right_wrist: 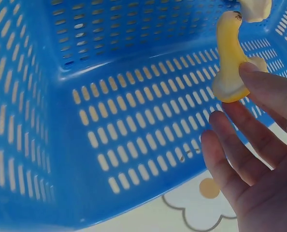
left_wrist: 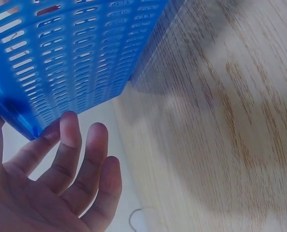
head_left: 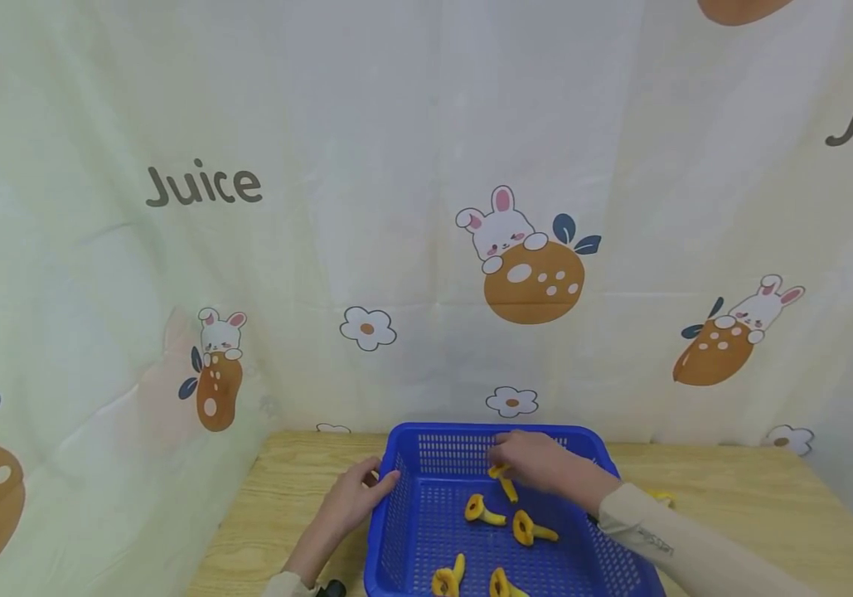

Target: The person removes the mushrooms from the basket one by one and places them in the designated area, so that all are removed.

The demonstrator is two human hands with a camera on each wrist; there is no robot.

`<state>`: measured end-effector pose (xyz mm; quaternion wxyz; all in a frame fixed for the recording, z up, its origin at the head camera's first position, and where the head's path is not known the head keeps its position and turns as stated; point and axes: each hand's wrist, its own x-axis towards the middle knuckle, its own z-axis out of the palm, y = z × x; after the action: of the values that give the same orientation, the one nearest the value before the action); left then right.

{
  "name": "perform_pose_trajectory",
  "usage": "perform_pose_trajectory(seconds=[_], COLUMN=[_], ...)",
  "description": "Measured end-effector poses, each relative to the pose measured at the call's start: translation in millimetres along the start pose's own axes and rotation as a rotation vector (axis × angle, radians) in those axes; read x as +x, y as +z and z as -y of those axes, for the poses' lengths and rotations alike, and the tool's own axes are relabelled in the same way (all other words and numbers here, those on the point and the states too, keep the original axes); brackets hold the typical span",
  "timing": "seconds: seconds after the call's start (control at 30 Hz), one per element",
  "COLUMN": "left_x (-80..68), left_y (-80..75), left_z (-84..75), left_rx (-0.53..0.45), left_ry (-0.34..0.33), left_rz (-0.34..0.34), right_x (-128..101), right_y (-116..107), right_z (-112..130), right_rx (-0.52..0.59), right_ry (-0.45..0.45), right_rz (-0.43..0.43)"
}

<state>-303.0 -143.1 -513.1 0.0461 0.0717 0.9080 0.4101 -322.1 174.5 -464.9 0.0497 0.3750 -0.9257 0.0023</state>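
2 hands are working at a blue basket point(head_left: 426, 539) that is sitting on the desk point(head_left: 284, 497). The left hand point(head_left: 355, 497) is resting against the basket's near-left rim with its thumb hooked over the edge; from the left wrist view its fingers point(left_wrist: 68, 145) are lying straight and slightly spread beside the slotted wall, so it looks to be steadying the basket rather than gripping it. The right hand point(head_left: 538, 460) is reaching in over the far side and pinching a yellow mushroom point(right_wrist: 229, 58) by its upper end between thumb and forefinger, while the other fingers point(right_wrist: 235, 159) are hanging relaxed and a little apart beneath it. The mushroom is hanging stem-up with its flared cap downward, above the basket floor and not touching it, which suits a piece being lowered in or lifted out; which of the 2, I cannot tell. 4 more mushrooms are lying on the basket floor nearer the person: 2 point(head_left: 482, 510) side by side in the middle and 2 point(head_left: 447, 579) at the near edge, all tipped on their sides. Another small yellow piece point(head_left: 661, 497) is showing on the desk just past the right sleeve point(head_left: 680, 539), too hidden to identify. The desk is light wood with visible grain. A pale cloth point(head_left: 426, 207) printed with rabbits, oranges, flowers and the word "Juice" is hanging behind and around it as a backdrop.
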Motion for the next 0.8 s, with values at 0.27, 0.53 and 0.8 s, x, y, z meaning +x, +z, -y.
perform_pose_trajectory(seconds=[0.27,0.53,0.8], left_x=[0.8,5.9,1.6], left_y=[-0.1,0.3,1.0], left_z=[-1.2,-0.6,0.1], left_rx=[-0.001,0.008,0.008], left_ry=[-0.010,-0.018,-0.025], left_rz=[0.001,-0.005,-0.013], right_x=[-10,-22,-35], right_y=[-7,-22,-33], right_z=[-14,-35,-49], right_rx=[0.017,0.072,0.104], right_ry=[0.017,0.006,-0.010], right_rz=[-0.017,-0.078,-0.077])
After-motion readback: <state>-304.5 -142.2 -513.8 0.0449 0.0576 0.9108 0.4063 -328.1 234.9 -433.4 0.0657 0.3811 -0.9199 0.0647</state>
